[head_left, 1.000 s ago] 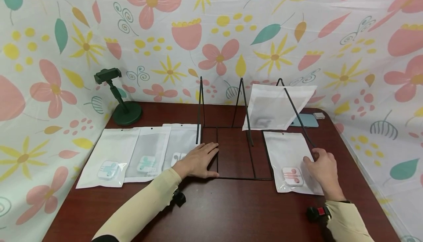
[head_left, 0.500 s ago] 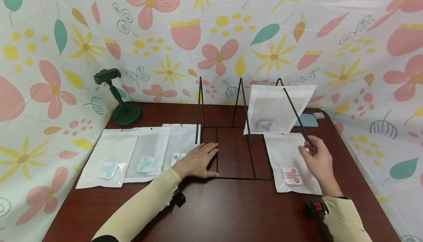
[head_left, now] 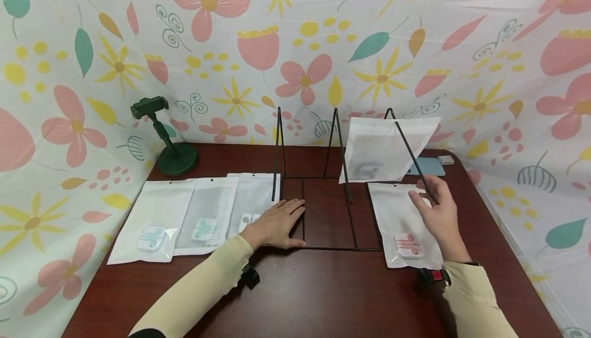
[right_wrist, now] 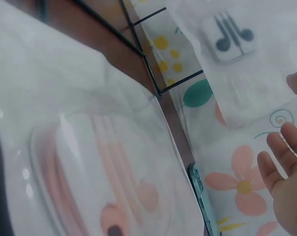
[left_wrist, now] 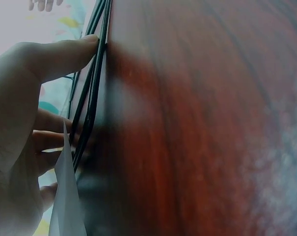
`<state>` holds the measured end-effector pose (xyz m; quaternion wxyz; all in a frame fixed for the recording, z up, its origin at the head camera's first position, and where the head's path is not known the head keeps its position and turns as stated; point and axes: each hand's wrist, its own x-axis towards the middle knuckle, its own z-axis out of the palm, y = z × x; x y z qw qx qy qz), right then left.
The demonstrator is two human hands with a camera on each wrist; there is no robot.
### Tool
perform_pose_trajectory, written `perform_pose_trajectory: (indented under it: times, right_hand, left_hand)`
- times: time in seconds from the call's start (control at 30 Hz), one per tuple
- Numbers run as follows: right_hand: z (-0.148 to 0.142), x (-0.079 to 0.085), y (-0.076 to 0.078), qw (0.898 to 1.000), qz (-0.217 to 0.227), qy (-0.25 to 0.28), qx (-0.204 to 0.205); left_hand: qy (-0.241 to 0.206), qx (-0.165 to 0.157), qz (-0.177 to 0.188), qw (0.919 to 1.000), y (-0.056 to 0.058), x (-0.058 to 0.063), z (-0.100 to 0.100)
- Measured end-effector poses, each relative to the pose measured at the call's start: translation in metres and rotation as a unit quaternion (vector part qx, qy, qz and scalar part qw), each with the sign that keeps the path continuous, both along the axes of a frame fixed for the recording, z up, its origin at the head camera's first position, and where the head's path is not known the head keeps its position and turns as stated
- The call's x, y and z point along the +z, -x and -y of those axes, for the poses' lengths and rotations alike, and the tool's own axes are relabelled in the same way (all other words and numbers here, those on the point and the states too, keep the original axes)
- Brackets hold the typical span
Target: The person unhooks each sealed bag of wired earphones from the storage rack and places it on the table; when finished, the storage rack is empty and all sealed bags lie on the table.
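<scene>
My left hand (head_left: pixel 279 225) lies with extended fingers on the front left corner of a black wire display rack (head_left: pixel 323 249); in the left wrist view its thumb touches the wire. Beside it are three white zip bags, one (head_left: pixel 256 194) partly under the hand. From the rack's right prong hangs another white bag (head_left: pixel 388 148), with a dark earphone case (right_wrist: pixel 229 37) showing through. My right hand (head_left: pixel 440 215) is at that prong's front end, thumb and fingers apart in the right wrist view. Below it lies a bag with pink earphones (head_left: pixel 408 245).
A green phone stand (head_left: pixel 175 158) stands at the back left. Behind the hanging bag, a light blue phone (head_left: pixel 427 166) and a small white item (head_left: pixel 446 160) lie near the back right corner. Patterned cloth surrounds the dark wooden table (head_left: pixel 323 297).
My right hand has moved up and away from me along the right prong's end. The hanging bag swung slightly down and back up. My left hand stays in place.
</scene>
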<state>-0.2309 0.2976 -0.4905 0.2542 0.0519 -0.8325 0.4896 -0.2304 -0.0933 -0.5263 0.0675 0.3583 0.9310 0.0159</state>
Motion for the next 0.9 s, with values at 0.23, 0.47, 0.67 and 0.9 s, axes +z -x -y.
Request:
perform_pose_trajectory:
  times: [0.23, 0.47, 0.67, 0.9]
  right_hand:
    - [0.014, 0.025, -0.004, 0.999, -0.025, 0.000, 0.023]
    - [0.019, 0.034, 0.000, 1.000, -0.015, 0.016, 0.008]
    - [0.020, 0.033, 0.008, 0.999, -0.019, 0.028, 0.008]
    - [0.025, 0.036, 0.016, 0.999, -0.014, 0.034, -0.008]
  left_hand:
    - [0.000, -0.001, -0.003, 1.0000, 0.000, -0.001, 0.000]
    - [-0.001, -0.002, -0.002, 1.0000, -0.001, -0.001, 0.001]
    - [0.000, -0.003, -0.001, 1.0000, -0.001, -0.001, 0.001]
    - [0.005, -0.002, 0.000, 1.0000, 0.000, -0.001, 0.001]
